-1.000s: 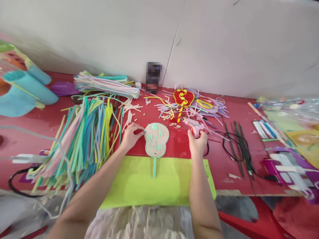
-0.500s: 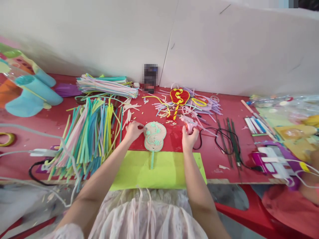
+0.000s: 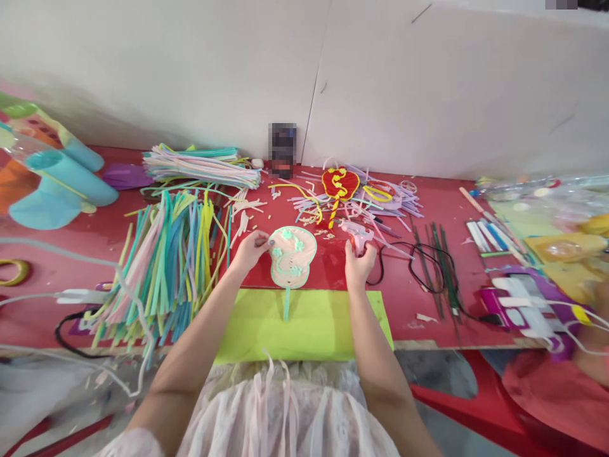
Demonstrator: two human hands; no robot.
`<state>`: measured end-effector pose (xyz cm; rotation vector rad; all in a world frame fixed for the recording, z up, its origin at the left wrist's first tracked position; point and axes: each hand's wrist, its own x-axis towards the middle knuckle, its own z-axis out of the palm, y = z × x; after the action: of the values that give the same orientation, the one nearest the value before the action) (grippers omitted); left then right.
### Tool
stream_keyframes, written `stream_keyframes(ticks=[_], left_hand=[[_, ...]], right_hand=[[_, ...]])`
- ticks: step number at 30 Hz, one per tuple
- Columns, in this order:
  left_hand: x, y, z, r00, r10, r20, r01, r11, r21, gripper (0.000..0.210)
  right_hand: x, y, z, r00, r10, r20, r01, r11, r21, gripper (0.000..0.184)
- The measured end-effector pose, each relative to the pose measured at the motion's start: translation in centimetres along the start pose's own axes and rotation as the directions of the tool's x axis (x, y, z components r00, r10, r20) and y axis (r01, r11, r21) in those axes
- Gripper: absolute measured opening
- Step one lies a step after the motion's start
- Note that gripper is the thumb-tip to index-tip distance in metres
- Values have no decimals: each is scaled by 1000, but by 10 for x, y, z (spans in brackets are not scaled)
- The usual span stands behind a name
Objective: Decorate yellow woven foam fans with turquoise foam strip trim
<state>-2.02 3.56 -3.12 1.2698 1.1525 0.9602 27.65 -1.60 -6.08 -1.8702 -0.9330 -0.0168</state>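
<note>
A fan-shaped piece (image 3: 291, 279) made of pale pink and mint-green pipe cleaners, with a green stick, lies before me. Its upper left edge is pinched between the fingers of my left hand (image 3: 253, 249). Small green flower and curl shapes decorate its face. My right hand (image 3: 360, 265) grips a pink hot glue gun (image 3: 354, 230), whose nozzle points left, apart from the fan. Under the fan's stick lies a yellow-green sheet (image 3: 304, 336). Behind, a red and yellow fan (image 3: 341, 185) of similar shape rests on loose purple pipe cleaners (image 3: 404, 202).
Pipe cleaner bundles (image 3: 171, 247) cover the left side, with blue boot-shaped pieces (image 3: 52, 190) beyond. A black cable (image 3: 419, 279), dark green stems (image 3: 443, 266) and a purple-white power strip (image 3: 523, 304) lie right. A dark blurred object (image 3: 282, 149) stands against the wall. Another person's arm (image 3: 587, 346) shows far right.
The fan's upper edge has shifted slightly up and left with my left hand. My right hand keeps the glue gun in nearly the same place. The whole view has shifted a little.
</note>
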Motion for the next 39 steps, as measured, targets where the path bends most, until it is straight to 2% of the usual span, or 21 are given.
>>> stream_keyframes(ticks=[4,7,9,11,13,16,22,27,34,39], left_hand=[[0,-3,0,999,-28,29,28,1000,12,29],[-3,-5,2,999,-12,-30,16,987,160,21],[-7,-3,2,989,94,-113,-48,933,357,18],[-13,0,1,959,235,-157,-121,843,524,19],[-19,3,-3,939,310,-150,-168,793,586,18],[-26,4,-6,949,296,-106,-181,790,586,16],[-27,-5,0,983,169,-71,-104,832,545,16],[-25,-7,8,984,156,-89,-82,832,549,15],[-28,-13,10,975,184,-127,-70,790,609,19],[-28,-15,9,979,176,-99,-81,791,607,18]], right_hand=[[0,0,-1,1000,2,11,-2,1000,1,40],[0,-2,-1,1000,11,25,-11,1000,-1,40],[0,-2,-1,1000,10,27,-9,1000,-5,40],[0,-3,-1,1000,4,20,-4,1000,-4,40],[0,-4,-1,1000,-2,14,3,1000,-7,40],[0,-6,-2,1000,-8,8,8,1000,-18,41],[0,-11,-3,1000,21,18,-20,999,-29,43],[0,-7,-1,1000,21,13,-21,1000,-20,44],[-1,-4,-1,1000,-16,21,17,999,-51,41],[-2,1,2,998,-50,25,51,997,-61,39]])
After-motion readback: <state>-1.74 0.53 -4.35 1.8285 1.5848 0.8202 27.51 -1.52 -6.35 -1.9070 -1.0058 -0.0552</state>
